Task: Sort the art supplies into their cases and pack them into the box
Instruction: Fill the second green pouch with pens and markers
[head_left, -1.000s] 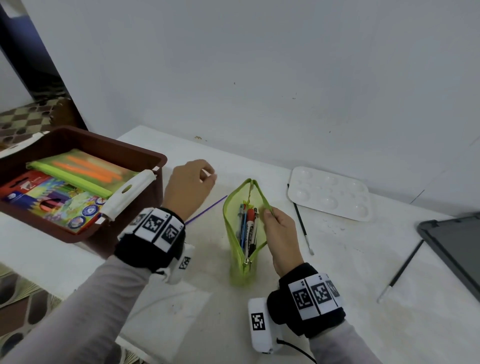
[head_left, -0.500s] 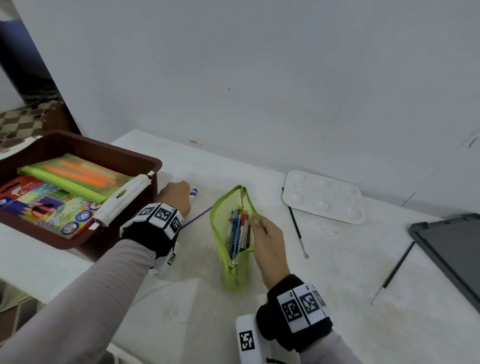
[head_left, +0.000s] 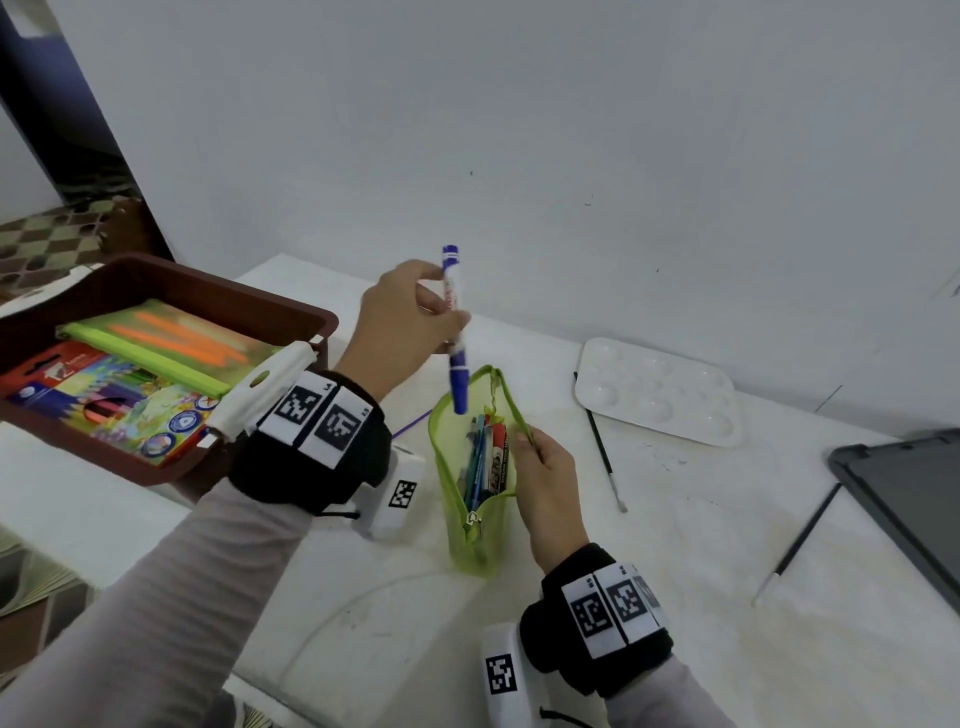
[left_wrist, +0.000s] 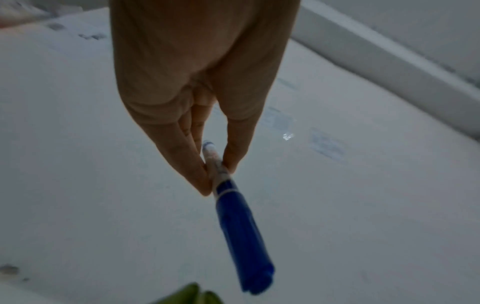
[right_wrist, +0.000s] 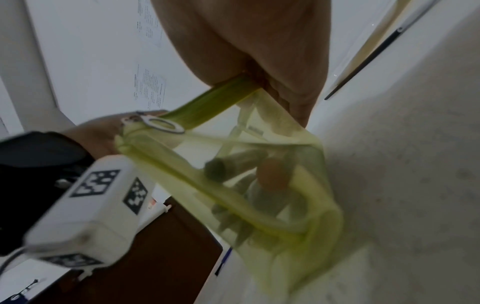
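My left hand (head_left: 415, 322) pinches a blue-capped white marker (head_left: 455, 332) upright, cap down, its tip just above the mouth of the green mesh pencil pouch (head_left: 470, 499). The wrist view shows the marker (left_wrist: 233, 216) held between thumb and fingers of that left hand (left_wrist: 215, 170). My right hand (head_left: 545, 478) grips the pouch's right rim and holds it open; several pens stand inside. In the right wrist view the pouch (right_wrist: 272, 185) hangs from the right hand (right_wrist: 259, 67). The brown box (head_left: 218, 296) at left holds a coloured-pencil pack (head_left: 104, 395) and a green case (head_left: 156, 338).
A white paint palette (head_left: 657, 392) lies at the back right. One black paintbrush (head_left: 605, 452) lies beside the pouch, another (head_left: 800, 540) farther right by a dark grey lid (head_left: 914, 499). A purple stick (head_left: 410, 425) lies behind the pouch. The wall runs close behind the table.
My left hand picked the blue marker up off the table by the box and lifted it over the pouch's opening. The right hand kept its grip on the pouch rim.
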